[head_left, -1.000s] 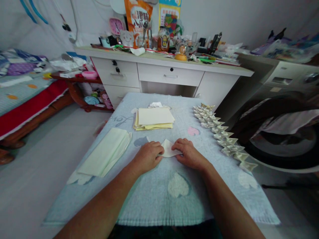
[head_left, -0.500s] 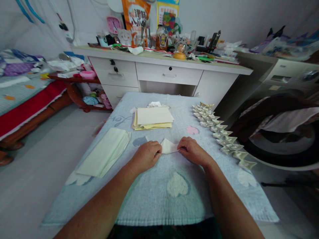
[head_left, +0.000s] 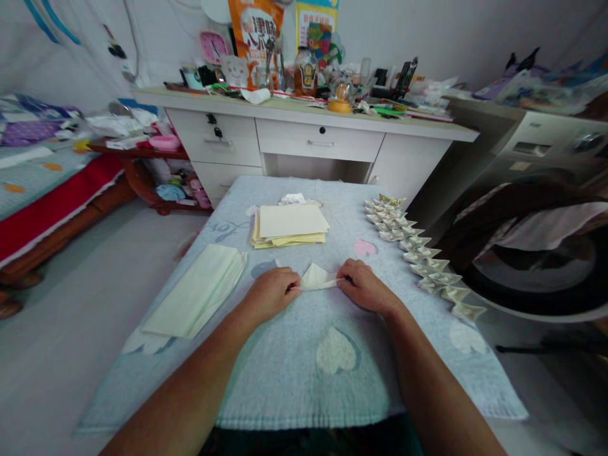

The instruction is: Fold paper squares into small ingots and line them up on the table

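Between my two hands is a small white folded paper boat (head_left: 317,277), its pointed peak standing up at the middle. My left hand (head_left: 275,290) pinches its left end, and my right hand (head_left: 363,284) pinches the right end; the fingertips partly hide both ends. Beyond the hands lies a stack of cream and yellow paper sheets (head_left: 293,221). To the left rests a pile of long pale folded paper (head_left: 197,291). Several finished-looking paper boats (head_left: 420,253) stand in a slanting line along the table's right side.
A pale blue cloth with heart patterns (head_left: 285,386) covers the table. Behind it stands a white drawer desk (head_left: 320,136) crowded with jars, bags and a pink clock (head_left: 213,47). A washing machine (head_left: 532,145) is at the right, a bed (head_left: 52,183) at the left.
My left hand has moved slightly left, away from the right hand, and the paper between them shows a wider, more opened-out shape. The whole view has shifted a little.
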The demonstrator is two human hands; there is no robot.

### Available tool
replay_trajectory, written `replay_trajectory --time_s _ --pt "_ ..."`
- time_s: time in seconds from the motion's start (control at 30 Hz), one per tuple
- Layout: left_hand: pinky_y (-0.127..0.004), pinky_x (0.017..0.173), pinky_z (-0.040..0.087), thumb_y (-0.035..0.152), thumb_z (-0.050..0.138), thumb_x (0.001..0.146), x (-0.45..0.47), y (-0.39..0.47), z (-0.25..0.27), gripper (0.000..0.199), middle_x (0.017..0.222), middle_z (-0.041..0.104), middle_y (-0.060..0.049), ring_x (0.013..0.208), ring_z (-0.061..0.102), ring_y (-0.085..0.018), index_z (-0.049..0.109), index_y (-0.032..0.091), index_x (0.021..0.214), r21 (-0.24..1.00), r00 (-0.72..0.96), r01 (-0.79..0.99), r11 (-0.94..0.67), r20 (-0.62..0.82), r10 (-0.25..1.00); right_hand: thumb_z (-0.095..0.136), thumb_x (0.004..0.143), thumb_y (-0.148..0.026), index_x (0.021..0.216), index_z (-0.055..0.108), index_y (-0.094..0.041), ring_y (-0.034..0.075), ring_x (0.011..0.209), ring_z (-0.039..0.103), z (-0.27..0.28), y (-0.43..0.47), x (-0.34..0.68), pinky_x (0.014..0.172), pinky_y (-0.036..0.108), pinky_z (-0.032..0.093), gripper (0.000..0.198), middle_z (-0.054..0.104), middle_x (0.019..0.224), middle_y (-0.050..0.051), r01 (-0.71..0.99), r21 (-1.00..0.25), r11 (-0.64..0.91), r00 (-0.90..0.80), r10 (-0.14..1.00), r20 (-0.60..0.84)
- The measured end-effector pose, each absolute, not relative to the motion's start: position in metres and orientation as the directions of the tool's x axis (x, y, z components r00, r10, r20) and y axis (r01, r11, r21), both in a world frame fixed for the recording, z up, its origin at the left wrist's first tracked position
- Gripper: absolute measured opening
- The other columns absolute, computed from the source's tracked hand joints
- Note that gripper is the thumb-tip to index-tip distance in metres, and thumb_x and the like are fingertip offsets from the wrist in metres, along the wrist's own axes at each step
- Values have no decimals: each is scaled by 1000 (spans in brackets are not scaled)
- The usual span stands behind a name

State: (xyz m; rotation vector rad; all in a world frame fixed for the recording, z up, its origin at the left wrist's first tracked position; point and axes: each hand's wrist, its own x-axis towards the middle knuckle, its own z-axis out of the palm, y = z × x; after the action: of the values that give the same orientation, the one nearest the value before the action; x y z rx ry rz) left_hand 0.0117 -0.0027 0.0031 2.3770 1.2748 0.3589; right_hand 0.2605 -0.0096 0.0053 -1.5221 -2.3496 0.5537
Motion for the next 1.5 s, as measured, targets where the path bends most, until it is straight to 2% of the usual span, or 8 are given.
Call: replay_trajectory --time_s 0.07,0.17,0.27,0.47,1.13,1.3,1.4,1.5 --pt "-24 64 34 19 56 80 12 -3 4 11 71 57 -1 72 54 -15 60 17 69 468 555 726 -504 33 831 58 80 -15 85 65 -18 20 89 48 7 -13 257 81 33 32 9 57 92 5 811 -440 386 -401 914 63" --pt "-24 66 34 18 56 80 12 -3 4 11 72 57 -1 74 54 -15 61 17 69 460 569 718 -523 45 821 65 74 -15 95 65 -20 21 94 45 10 -18 248 84 34 32 22 56 101 6 784 -420 458 -444 886 137" --pt "-24 65 34 18 57 80 12 -2 2 11 72 57 0 74 54 -15 61 18 69 449 576 714 -537 60 815 67 76 -16 101 66 -23 21 96 46 8 -21 238 85 34 32 26 57 103 5 722 -414 554 -536 827 171" --pt "-24 63 33 22 62 78 8 0 0 10 72 57 0 72 53 -15 59 18 69 456 549 727 -514 65 833 58 86 -14 91 70 -22 17 89 54 -5 -15 230 81 30 37 15 63 91 4 659 -441 609 -582 785 214" --pt "-24 60 35 20 57 76 0 2 4 10 74 62 -1 66 55 -14 66 18 74 520 523 746 -416 -70 849 62 82 -13 78 67 -16 15 77 56 -4 -7 232 71 25 40 7 60 80 3 620 -615 487 -475 857 199" --pt "-25 68 38 23 61 74 4 -1 3 6 77 59 -2 75 55 -16 63 18 71 477 518 746 -465 22 855 61 83 -14 77 66 -16 15 78 55 -5 -5 231 72 26 40 8 59 81 3 646 -595 478 -471 863 181" --pt "-29 75 40 35 71 69 11 -4 2 20 86 59 -3 85 55 -20 64 20 80 458 503 738 -496 116 856 61 83 -14 75 66 -15 15 78 55 -6 -4 229 72 26 40 9 58 80 3 660 -583 475 -470 866 172" --pt "-29 76 40 36 68 74 19 -5 -3 19 85 60 -4 85 55 -20 65 19 82 469 493 727 -500 150 857 61 83 -14 75 65 -15 15 79 55 -5 -5 229 73 26 39 9 59 80 3 671 -568 477 -464 867 181"
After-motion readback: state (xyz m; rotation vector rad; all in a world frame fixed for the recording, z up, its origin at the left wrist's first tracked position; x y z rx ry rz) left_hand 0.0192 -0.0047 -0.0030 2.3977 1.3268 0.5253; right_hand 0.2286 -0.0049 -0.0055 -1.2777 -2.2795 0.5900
